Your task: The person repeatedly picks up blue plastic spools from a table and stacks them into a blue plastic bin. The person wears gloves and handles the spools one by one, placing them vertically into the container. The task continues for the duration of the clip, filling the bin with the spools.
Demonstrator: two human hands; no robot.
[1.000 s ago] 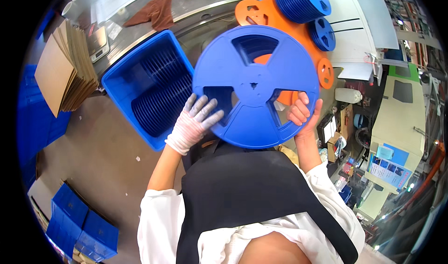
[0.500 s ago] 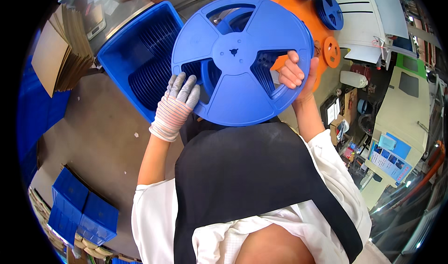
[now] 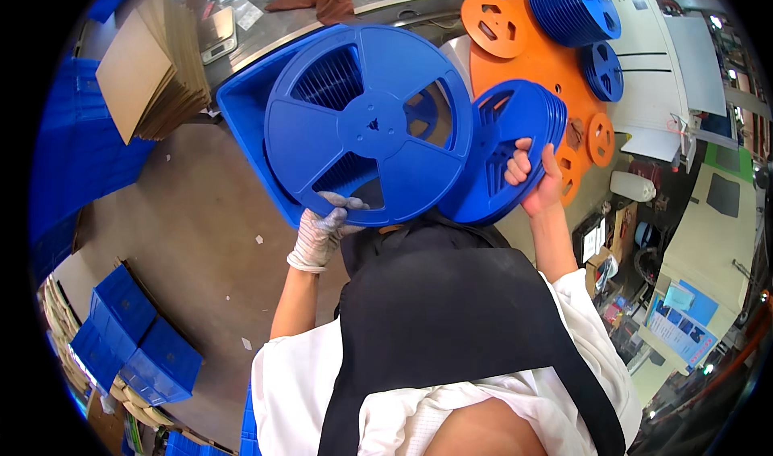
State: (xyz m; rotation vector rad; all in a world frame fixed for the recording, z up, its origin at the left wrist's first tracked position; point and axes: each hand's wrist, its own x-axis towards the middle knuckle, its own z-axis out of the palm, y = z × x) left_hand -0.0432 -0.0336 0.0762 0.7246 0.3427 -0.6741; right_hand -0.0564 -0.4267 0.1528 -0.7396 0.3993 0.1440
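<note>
My left hand, in a striped grey-white glove, grips the lower rim of a large blue plastic reel, fingers through one of its cutouts. That reel is tilted over a blue bin, partly covering it; a row of reels inside shows through the cutouts. To the right, my bare right hand holds a stack of several similar blue reels by the edge, fingers hooked in a cutout and thumb along the outer side. The held reel's rim overlaps the stack's left side.
Behind the stack is an orange round table bearing orange discs and a tall blue reel stack. Cardboard sheets and a small scale lie at the far left. Blue boxes stand on the floor.
My left hand has swung one reel off to the left, over the bin. The rest of the reels remain in my right hand, now uncovered.
</note>
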